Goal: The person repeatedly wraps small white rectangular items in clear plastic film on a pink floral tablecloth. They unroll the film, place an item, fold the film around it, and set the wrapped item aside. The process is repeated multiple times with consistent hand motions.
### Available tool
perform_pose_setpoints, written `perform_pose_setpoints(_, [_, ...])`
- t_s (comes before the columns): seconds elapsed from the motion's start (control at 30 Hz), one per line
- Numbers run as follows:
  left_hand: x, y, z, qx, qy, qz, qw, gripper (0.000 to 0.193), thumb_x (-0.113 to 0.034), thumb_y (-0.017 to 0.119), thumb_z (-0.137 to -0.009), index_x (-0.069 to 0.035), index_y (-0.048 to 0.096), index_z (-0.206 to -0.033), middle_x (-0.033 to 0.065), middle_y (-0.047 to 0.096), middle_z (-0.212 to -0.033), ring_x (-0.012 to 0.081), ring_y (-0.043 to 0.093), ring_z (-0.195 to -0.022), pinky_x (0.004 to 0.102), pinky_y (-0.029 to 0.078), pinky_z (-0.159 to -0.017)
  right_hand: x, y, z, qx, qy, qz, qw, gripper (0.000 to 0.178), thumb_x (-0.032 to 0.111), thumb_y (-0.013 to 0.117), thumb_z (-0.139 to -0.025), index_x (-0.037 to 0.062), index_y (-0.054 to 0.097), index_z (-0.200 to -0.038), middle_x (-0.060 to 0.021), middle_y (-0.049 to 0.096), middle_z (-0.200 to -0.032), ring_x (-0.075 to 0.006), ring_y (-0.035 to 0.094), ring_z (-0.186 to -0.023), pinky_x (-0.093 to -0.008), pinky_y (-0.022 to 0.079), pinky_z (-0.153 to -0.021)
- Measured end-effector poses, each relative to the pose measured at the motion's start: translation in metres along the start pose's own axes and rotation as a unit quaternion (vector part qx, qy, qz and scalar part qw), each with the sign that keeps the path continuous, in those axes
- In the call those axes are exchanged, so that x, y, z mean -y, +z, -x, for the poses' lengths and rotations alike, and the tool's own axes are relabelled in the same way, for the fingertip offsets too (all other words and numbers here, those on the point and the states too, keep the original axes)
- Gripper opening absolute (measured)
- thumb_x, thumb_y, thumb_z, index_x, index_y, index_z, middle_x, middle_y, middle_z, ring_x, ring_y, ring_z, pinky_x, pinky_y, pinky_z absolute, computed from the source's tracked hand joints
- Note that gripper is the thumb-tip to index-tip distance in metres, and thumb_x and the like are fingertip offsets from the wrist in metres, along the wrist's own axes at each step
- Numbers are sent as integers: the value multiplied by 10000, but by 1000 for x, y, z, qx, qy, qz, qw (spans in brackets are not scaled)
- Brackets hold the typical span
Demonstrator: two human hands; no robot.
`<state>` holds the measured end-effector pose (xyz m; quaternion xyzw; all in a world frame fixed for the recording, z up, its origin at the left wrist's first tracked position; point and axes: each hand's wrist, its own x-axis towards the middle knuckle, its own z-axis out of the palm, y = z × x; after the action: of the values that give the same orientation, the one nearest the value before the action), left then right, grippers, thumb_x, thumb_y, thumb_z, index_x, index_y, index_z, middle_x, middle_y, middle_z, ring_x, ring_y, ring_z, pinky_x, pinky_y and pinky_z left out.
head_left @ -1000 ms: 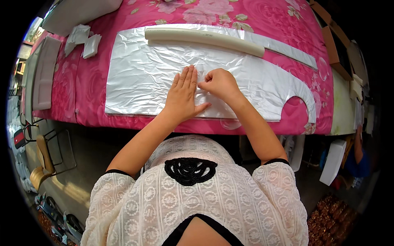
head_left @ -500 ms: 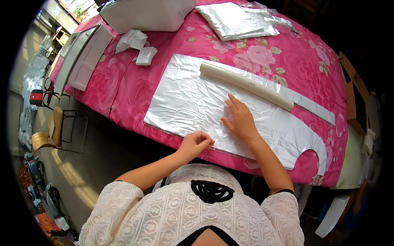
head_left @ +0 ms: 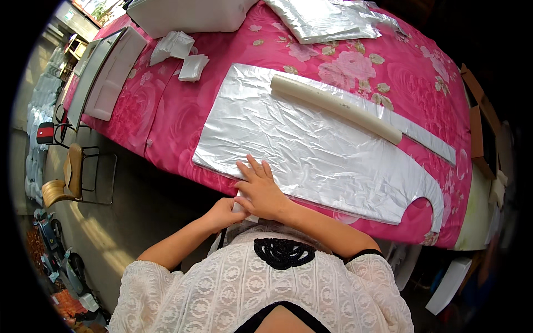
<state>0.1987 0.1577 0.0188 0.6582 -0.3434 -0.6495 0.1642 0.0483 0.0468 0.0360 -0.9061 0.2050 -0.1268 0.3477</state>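
A stack of thin, shiny white plastic aprons (head_left: 327, 155) lies flat before me, with a curved cut-out and a narrow strap at its right end. Across its far side rests a cream-coloured tube (head_left: 338, 108). My right hand (head_left: 262, 191) lies with fingers spread on the near left edge of the stack. Just beside it, at the table's edge, my left hand (head_left: 223, 214) is closed in a pinch on a bit of whitish plastic film. The right thumb is close to the left fingertips, and the overlap partly hides the film.
A pink flowered cloth (head_left: 177, 122) covers the table. Small folded white packets (head_left: 193, 67) lie at the far left, near a white tub (head_left: 189, 15) and a pale open box (head_left: 115, 75). More folded plastic (head_left: 327, 22) lies at the back. A chair (head_left: 75, 166) stands left.
My right hand has moved left and nearer, from the middle of the stack to its edge. My left hand has shifted left and down, off the stack. The view has shifted slightly.
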Motion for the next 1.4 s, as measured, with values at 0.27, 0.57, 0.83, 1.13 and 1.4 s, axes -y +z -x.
perform_pose_setpoints(0.27, [-57,-167,-9,-265,213,83,937,172,-75,604,-853,17,580,-997,51,639,-865,97,603,-756,240,483,-680,-50,-41,30,-124,39,-39,991,199,153,676,-761,62,623,-929,-148,509,-1269,-352,356,-1275,-440,306,-1042])
perform_pose_setpoints(0.57, [-114,-241,-76,-549,281,-318,721,545,-199,686,-792,47,483,-1233,239,519,-1232,361,478,-1174,387,382,-991,-140,-146,60,-309,169,309,883,500,143,678,-744,52,533,-1214,-164,506,-1256,-330,416,-1218,-420,300,-1045])
perform_pose_setpoints(0.83, [-134,-19,-61,-205,477,-358,776,696,-134,683,-776,9,325,-1356,206,342,-1401,351,343,-1287,409,303,-1055,-102,-153,111,-134,340,177,914,463,251,670,-774,-7,549,-1139,-169,565,-1031,-335,543,-973,-421,432,-849])
perform_pose_setpoints(1.13, [-149,120,-89,-74,502,-378,774,790,-291,632,-788,-24,245,-1422,262,16,-1496,443,52,-1380,476,155,-1101,-127,-116,210,-242,281,253,894,484,221,497,-888,-11,440,-1309,-180,380,-1403,-343,344,-1301,-406,258,-1075])
perform_pose_setpoints(1.4, [-155,171,-85,-71,517,-351,778,744,-227,647,-777,27,285,-1375,228,94,-1497,405,43,-1392,472,147,-1105,-203,-190,397,-397,476,388,682,275,171,522,-865,-6,614,-1054,-154,614,-1117,-311,556,-1069,-395,399,-957])
